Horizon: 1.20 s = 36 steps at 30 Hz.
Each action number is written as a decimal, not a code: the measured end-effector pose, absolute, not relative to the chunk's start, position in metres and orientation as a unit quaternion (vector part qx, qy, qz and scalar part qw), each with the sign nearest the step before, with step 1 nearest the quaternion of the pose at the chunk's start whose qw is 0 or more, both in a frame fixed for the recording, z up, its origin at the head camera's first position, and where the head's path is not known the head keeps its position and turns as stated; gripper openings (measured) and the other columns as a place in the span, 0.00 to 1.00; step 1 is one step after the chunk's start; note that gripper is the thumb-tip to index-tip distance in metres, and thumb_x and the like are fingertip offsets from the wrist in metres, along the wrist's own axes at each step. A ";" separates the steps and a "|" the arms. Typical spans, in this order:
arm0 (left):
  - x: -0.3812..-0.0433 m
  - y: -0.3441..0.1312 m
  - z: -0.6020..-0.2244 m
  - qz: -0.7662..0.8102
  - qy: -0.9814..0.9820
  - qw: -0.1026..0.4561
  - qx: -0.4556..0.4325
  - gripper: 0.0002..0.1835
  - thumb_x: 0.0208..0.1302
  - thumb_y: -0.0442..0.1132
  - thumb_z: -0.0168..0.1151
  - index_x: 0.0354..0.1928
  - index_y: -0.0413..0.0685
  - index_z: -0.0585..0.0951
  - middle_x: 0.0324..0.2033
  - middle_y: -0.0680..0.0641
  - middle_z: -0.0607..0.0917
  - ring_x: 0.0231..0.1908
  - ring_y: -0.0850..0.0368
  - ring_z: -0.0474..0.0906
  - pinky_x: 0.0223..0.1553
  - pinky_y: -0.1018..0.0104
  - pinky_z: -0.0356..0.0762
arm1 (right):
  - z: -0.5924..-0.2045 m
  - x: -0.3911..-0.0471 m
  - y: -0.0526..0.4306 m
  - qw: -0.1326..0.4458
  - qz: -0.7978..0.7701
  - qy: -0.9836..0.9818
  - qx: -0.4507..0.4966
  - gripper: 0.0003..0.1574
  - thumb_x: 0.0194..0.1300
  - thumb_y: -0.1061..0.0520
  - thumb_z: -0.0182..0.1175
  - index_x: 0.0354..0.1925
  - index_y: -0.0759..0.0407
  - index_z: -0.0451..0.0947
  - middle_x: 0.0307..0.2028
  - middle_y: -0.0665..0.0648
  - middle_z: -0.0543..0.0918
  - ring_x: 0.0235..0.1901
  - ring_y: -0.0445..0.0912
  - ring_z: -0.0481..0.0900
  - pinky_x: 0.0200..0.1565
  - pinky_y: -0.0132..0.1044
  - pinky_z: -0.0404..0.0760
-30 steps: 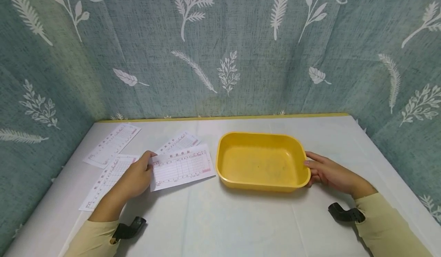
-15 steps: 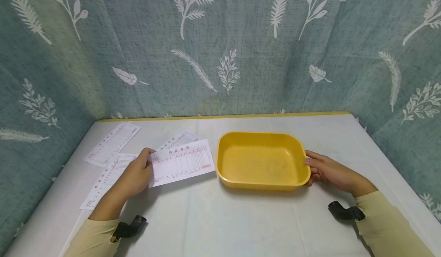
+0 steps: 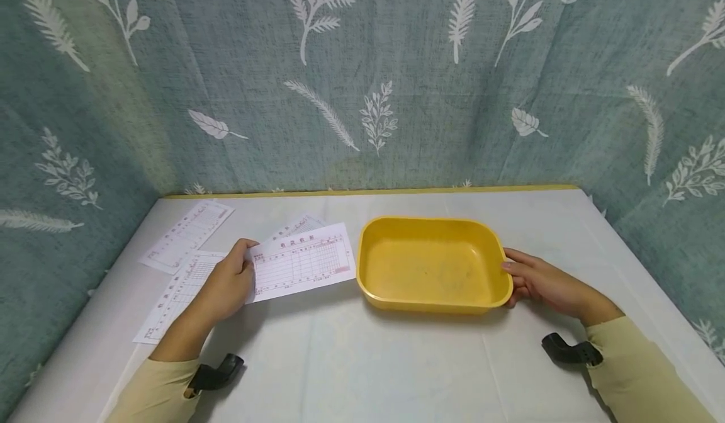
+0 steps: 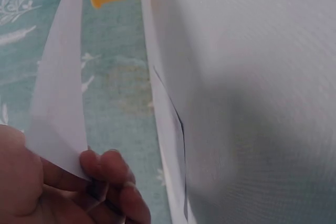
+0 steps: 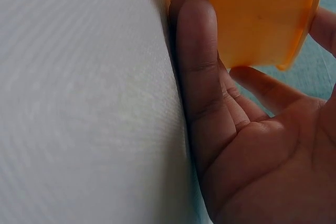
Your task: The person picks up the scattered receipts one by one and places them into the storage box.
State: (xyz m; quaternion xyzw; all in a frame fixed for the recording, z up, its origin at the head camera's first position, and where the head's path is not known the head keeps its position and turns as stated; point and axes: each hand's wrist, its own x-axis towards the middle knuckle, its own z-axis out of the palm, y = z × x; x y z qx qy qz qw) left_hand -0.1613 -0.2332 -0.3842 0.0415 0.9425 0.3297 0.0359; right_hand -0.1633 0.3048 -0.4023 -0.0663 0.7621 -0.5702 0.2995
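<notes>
My left hand (image 3: 228, 281) pinches a printed receipt form (image 3: 303, 260) by its left end. The slip is raised above the table, its right end close to the yellow plastic basin (image 3: 430, 291). In the left wrist view the paper (image 4: 60, 87) shows edge-on and slightly bowed, between the thumb and curled fingers (image 4: 113, 166). My right hand (image 3: 540, 284) holds the basin's right end, thumb at the rim. Seen from the right wrist, its fingers (image 5: 198, 51) lie along the outer wall (image 5: 257, 19), low by the tabletop. Nothing lies inside the basin.
Another form (image 3: 300, 225) lies behind the held one, partly covered by it in this view. Two more slips, an upper one (image 3: 187, 237) and a lower one (image 3: 181, 297), lie at the left. Patterned green cloth (image 3: 362, 83) stands around the white table (image 3: 396, 366).
The held receipt form has risen slightly and tilted, showing its printed face more fully. My right hand and the basin have stayed in place.
</notes>
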 end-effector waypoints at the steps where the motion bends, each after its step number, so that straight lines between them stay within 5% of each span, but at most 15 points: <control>1: -0.161 -0.233 -0.384 0.332 0.942 0.035 0.043 0.21 0.76 0.33 0.34 0.67 0.37 0.63 0.64 0.31 0.73 0.46 0.45 0.75 0.38 0.63 0.69 | -0.403 -0.163 0.305 0.301 -0.570 0.762 -0.065 0.47 0.81 0.45 0.41 0.77 0.70 0.31 0.43 0.52 0.87 0.36 0.45 0.84 0.44 0.36 0.85; 36: -0.158 -0.223 -0.378 0.362 0.932 0.003 0.029 0.20 0.76 0.34 0.36 0.65 0.41 0.65 0.58 0.34 0.77 0.44 0.46 0.75 0.38 0.62 0.68 | -0.404 -0.165 0.306 0.303 -0.573 0.759 -0.058 0.48 0.81 0.45 0.42 0.78 0.68 0.30 0.44 0.52 0.87 0.36 0.44 0.85 0.45 0.36 0.85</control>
